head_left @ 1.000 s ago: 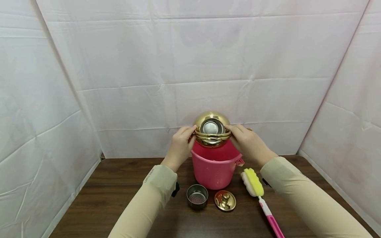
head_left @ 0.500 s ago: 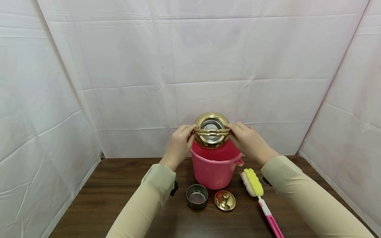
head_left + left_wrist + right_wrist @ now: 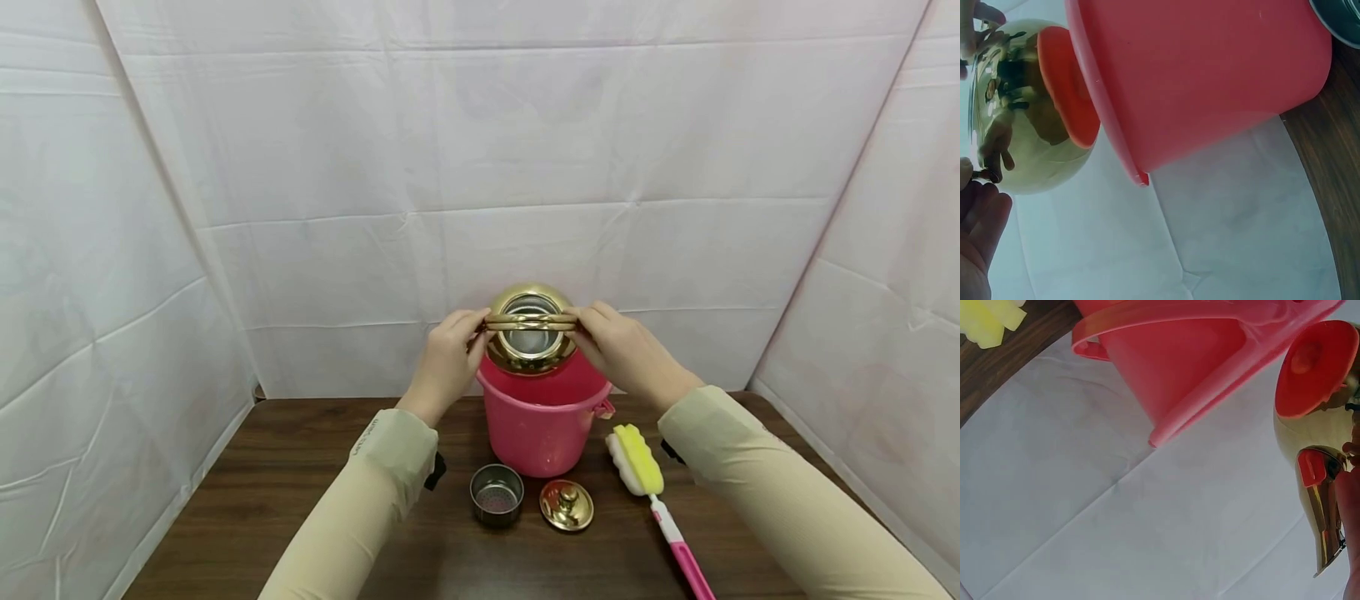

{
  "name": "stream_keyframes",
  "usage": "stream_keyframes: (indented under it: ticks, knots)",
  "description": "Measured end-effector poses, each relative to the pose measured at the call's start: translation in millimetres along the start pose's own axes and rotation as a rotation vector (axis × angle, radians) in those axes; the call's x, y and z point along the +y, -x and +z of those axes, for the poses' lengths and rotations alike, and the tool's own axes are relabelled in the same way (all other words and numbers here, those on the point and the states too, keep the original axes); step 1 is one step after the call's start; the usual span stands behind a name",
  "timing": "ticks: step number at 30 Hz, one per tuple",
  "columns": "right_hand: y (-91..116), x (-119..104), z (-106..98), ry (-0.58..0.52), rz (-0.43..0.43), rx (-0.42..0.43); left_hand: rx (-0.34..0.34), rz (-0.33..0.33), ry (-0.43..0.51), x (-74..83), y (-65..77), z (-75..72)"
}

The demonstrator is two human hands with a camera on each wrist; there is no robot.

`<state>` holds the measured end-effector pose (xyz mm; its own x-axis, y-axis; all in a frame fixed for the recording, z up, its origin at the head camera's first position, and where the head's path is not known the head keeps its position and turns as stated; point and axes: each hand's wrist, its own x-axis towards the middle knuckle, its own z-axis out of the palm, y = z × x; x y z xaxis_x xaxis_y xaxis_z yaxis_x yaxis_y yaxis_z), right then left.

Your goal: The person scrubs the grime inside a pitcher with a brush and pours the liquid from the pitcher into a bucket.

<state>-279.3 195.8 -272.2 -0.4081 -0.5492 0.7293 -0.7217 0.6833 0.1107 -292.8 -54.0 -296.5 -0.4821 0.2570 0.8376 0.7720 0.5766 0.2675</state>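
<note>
Above the pink bucket [image 3: 540, 437], a gold teapot [image 3: 517, 354] with its lid off is held up in both hands, its open mouth facing the head camera. My left hand [image 3: 444, 358] pinches the left end of its gold handle [image 3: 531, 322], which crosses in front of the mouth. At the right end, my right hand [image 3: 628, 350] grips it with thumb and fingers. The right wrist view shows the spout [image 3: 1325, 519] beside the right fingers. Pink bucket reflections colour the underside of the teapot in both wrist views.
In front of the bucket, a perforated metal strainer cup [image 3: 497, 496] and a gold lid [image 3: 567, 506] rest on the dark wood table [image 3: 300, 500]. A yellow-and-white sponge brush [image 3: 637, 462] with a pink handle lies to the right. White cloth walls [image 3: 487, 167] surround the table.
The teapot's handle has moved up across the mouth in the head view, with both hands rising slightly. The teapot has shifted slightly left; bucket, strainer cup, lid and brush stay put.
</note>
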Motion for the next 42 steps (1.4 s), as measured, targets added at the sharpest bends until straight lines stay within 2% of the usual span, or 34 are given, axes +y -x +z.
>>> stream_keyframes:
  ticks: [16, 32, 42]
  knots:
    - [-13, -8, -9, -0.057, 0.127, -0.119, -0.007, -0.054, 0.040, 1.7, -4.9, -8.9]
    - [-33, -20, -14, -0.124, 0.151, -0.170, -0.023, -0.075, 0.084, -2.0, -6.7, -27.4]
    - [-43, -27, -9, -0.150, 0.158, -0.189, 0.012, -0.067, 0.083, -5.5, -5.1, -40.8]
